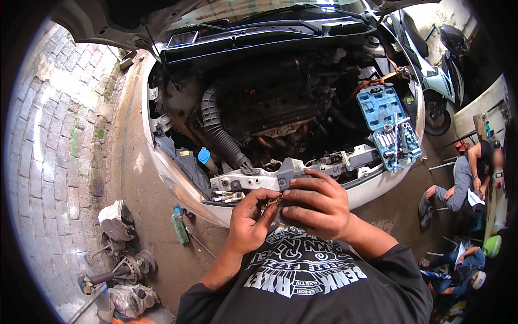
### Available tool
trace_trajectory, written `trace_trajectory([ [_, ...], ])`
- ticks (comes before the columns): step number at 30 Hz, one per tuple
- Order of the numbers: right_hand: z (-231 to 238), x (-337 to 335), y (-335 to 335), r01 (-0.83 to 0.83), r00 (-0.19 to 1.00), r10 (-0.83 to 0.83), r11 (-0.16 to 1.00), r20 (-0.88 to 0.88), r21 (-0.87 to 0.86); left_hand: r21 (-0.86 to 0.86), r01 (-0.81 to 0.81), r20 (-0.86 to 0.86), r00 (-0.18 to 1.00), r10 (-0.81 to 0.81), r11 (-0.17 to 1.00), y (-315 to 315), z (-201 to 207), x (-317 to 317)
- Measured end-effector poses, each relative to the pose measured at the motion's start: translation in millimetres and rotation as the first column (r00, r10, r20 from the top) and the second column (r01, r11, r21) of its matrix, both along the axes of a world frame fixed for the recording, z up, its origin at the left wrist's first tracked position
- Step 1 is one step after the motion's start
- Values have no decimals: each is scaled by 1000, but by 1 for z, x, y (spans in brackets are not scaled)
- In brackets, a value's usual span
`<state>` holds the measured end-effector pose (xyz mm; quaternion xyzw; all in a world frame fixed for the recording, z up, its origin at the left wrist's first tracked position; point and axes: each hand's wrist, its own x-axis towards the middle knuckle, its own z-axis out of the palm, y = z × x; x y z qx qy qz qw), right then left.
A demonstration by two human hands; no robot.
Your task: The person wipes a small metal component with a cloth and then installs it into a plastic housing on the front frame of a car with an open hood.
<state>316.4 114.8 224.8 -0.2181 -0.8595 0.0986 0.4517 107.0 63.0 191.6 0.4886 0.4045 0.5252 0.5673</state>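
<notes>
While left hand [249, 218] pinches bolt [273, 202] | right hand [315, 205] adjoining | blue socket case [389, 127] right.

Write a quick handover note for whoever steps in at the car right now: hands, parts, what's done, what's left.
Left hand: pinching a small brass-coloured fitting at its fingertips.
Right hand: closed over a dark part, touching the fitting; the part itself is mostly hidden.
Both hands are held at chest height in front of the open engine bay.
Socket set: open on the bay's right edge.
Bottle and old parts lie on the ground to the left.
Done: hood up, fitting in hand.
Left: I can't tell where the fitting goes; nothing is mounted yet.
</notes>
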Motion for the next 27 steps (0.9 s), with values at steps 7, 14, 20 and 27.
trace_trajectory([
  [7,-1,-1,2,15,1000,-15,1000,-5,24,73,-9,26,1000,7,997,3,-3,2],
  [14,-3,-1,0,-12,1000,11,999,10,40,85,-19,7,1000,18,996,2,-12,-1],
  [20,-10,-1,3,38,999,-38,999,-8,38,70,-17,20,1000,15,997,4,-13,-1],
  [27,-14,1,10,36,999,-36,999,-6,10,68,-18,-13,1000,19,998,5,-10,-1],
])
